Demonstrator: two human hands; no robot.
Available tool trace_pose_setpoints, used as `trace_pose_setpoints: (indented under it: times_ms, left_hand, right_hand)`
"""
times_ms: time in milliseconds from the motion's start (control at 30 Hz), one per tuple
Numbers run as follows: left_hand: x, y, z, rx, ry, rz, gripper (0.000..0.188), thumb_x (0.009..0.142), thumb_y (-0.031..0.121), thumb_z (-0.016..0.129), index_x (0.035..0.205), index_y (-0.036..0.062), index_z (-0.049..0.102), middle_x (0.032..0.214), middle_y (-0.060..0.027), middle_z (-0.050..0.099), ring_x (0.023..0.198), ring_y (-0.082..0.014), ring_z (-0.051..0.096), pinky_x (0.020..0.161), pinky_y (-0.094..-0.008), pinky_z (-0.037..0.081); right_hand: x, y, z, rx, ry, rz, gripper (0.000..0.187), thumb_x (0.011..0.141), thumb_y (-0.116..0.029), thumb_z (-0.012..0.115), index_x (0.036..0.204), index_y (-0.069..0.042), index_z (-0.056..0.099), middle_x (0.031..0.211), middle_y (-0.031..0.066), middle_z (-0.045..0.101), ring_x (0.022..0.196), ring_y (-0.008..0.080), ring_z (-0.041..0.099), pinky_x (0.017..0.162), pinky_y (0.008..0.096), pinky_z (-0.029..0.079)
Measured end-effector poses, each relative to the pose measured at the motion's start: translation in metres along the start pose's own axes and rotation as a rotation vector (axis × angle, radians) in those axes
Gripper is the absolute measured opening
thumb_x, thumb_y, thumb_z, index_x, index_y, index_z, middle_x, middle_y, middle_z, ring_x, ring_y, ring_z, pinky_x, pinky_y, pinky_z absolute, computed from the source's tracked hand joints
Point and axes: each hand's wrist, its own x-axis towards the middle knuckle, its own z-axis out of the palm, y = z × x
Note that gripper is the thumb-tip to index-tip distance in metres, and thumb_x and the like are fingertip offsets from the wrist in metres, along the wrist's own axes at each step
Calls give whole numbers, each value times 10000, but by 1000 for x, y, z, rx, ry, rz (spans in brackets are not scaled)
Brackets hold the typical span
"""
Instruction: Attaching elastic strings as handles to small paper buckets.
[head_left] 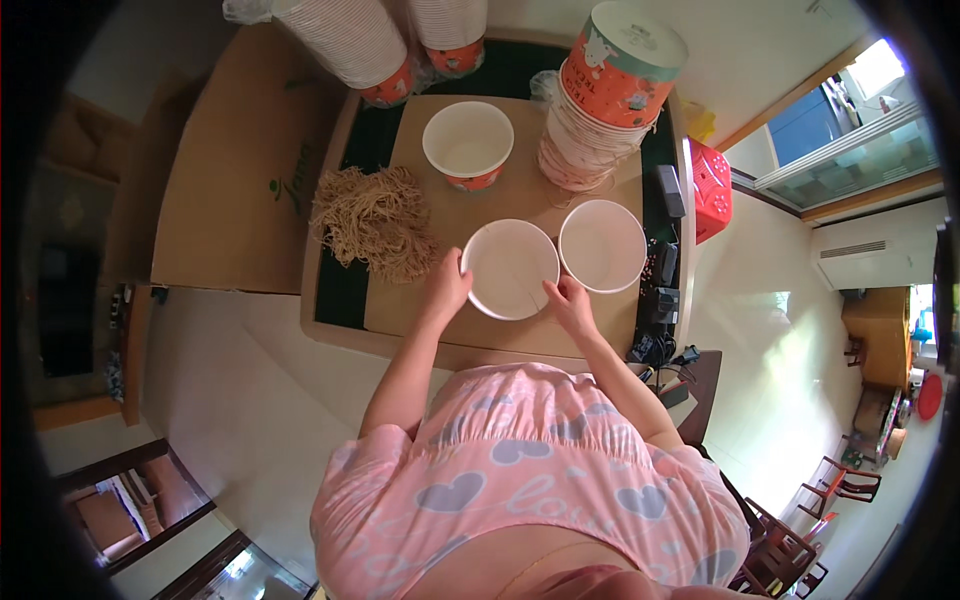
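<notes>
A white-lined paper tub (508,262) stands mouth up at the near side of the table, between my hands. My left hand (449,284) grips its left rim, thumb at the edge. At the lower right rim, my right hand (572,305) is closed in a pinch; a thin line, perhaps a cord, shows inside the tub beside those fingertips. Touching or nearly touching it on the right is a second white tub (603,246). Farther back stands a third tub (468,142) with an orange printed outside. A tangled heap of beige twine (374,222) lies left of my left hand.
Upside-down tubs wound with cord form a stack (622,85) at the back right. Nested tubs (345,45) lean at the back left. A large cardboard box (240,160) borders the table's left side. Black adapters (662,305) line the right edge, near a red stool (710,190).
</notes>
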Motion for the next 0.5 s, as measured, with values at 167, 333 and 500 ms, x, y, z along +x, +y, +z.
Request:
trace_pose_setpoints:
  times_ms: [167, 333, 500]
  left_hand:
    - [-16, 18, 2, 101, 207, 368, 759, 654, -11, 700, 1326, 150, 384, 1219, -177, 453, 1138, -329, 456, 944, -406, 403]
    - [17, 32, 9, 225, 256, 576, 583, 721, 32, 663, 1257, 156, 468, 1228, -146, 468, 1095, -298, 497, 887, -395, 443]
    - [33, 12, 23, -401, 182, 313, 94, 823, 64, 601, 907, 40, 636, 913, -96, 627, 839, -212, 623, 729, -305, 497]
  right_hand:
    - [-13, -10, -11, -70, -8, 5, 350, 845, -305, 622, 722, 9, 529, 575, 67, 515, 546, 132, 450, 514, 317, 398]
    - [-14, -6, -12, -150, -8, -67, 330, 853, -298, 613, 744, 4, 537, 572, 103, 506, 531, 168, 462, 522, 335, 405]
    - [-42, -5, -23, -90, -2, -208, 140, 908, -143, 513, 877, -8, 531, 661, 107, 551, 591, 162, 505, 573, 305, 434]
